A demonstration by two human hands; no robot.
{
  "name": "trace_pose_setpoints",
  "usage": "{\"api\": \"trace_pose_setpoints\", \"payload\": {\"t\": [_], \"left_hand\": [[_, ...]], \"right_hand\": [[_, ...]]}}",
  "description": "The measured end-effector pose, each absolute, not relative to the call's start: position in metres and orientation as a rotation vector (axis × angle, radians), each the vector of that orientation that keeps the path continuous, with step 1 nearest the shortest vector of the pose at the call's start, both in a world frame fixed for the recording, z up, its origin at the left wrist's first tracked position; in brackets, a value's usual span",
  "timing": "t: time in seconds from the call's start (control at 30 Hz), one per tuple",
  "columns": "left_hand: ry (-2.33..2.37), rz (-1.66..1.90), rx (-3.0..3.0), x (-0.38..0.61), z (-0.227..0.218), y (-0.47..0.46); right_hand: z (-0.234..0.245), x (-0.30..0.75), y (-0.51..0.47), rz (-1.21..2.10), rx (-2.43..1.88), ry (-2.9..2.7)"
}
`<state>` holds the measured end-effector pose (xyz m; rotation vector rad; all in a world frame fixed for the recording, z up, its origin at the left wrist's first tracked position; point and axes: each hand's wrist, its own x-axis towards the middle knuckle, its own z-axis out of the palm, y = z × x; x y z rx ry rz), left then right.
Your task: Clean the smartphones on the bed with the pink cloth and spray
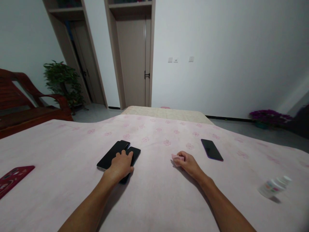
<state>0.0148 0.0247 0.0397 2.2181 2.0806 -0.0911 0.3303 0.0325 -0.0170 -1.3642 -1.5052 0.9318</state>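
My left hand (121, 165) lies on top of two black phones (113, 153) that rest side by side on the pink flowered cloth (154, 199). Its fingers are curled over the right one of the pair. My right hand (187, 162) rests on the cloth a little to the right, fingers pinched on a small pink wad (176, 158) that looks like a cloth or tissue. A third black phone (211, 149) lies flat just beyond and right of that hand, apart from it.
A dark red phone case or phone (13, 178) lies at the left edge. A small white bottle (274, 187) lies on its side at the right. Beyond are a wooden armchair (26, 106), a potted plant (62, 82), doors and purple flowers (269, 116).
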Motion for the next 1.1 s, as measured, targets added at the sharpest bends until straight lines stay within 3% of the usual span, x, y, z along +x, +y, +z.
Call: {"api": "trace_pose_setpoints", "payload": {"t": [0.4, 0.7, 0.97, 1.1], "left_hand": [[1.984, -0.033, 2.276, 0.022, 0.059, 0.023], [1.703, 0.286, 2.325, 0.044, 0.051, 0.011], [1.385, 0.566, 2.295, 0.083, 0.034, -0.011], [1.447, 0.594, 2.361, 0.085, 0.028, -0.013]], "right_hand": [[-0.016, 0.336, 0.035, 0.892, -1.345, -1.361], [-0.021, 0.326, 0.039, 0.748, -1.361, -1.310], [-0.009, 0.299, 0.026, 0.307, -1.248, -1.531], [-0.005, 0.292, 0.018, 0.174, -1.109, -1.692]]}}
